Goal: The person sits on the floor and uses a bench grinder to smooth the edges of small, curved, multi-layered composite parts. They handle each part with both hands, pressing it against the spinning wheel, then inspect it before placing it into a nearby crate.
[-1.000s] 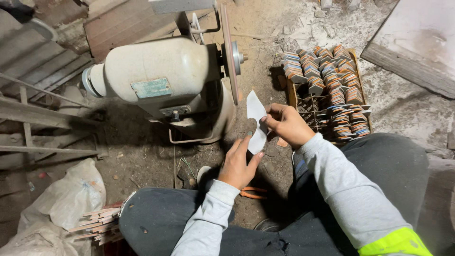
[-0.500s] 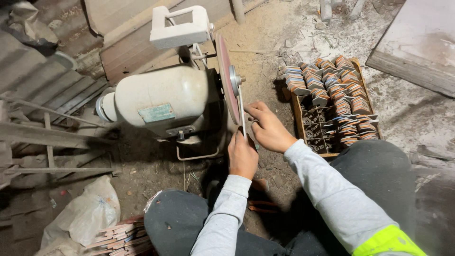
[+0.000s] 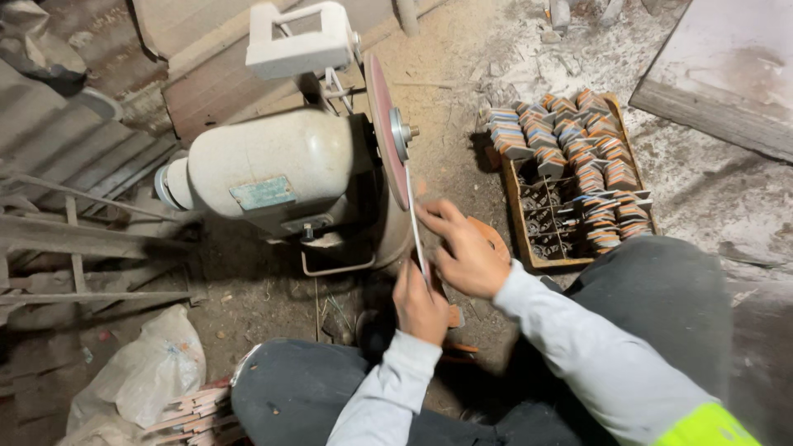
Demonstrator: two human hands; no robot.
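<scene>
One thin pale strip [image 3: 415, 227], held edge-on to us, its long axis running from the disc down toward our lap, upper end against the face of the grinding disc [image 3: 386, 132]. We cannot tell its material from this angle.

Our left hand [image 3: 421, 304]: closed on the strip's lower end, fingers curled around it. Our right hand [image 3: 464, 248]: fingers partly extended, pressing the strip's side just above the left hand; it seems to pinch it, though the thumb is hidden.

One reddish disc, upright, mounted on one cream-coloured motor housing [image 3: 273, 169], a white boxy guard [image 3: 299, 37] above it. The housing blocks our view of the ground to the left of the disc.

One wooden crate [image 3: 529, 248] to the right, holding many stacked orange-and-grey pieces [image 3: 578, 157], too many to count. One white plastic bag [image 3: 140, 380] lower left, beside a bundle of thin wooden sticks [image 3: 194, 413]. Dusty floor [image 3: 462, 58] throughout. Two knees in dark trousers frame the hands.
</scene>
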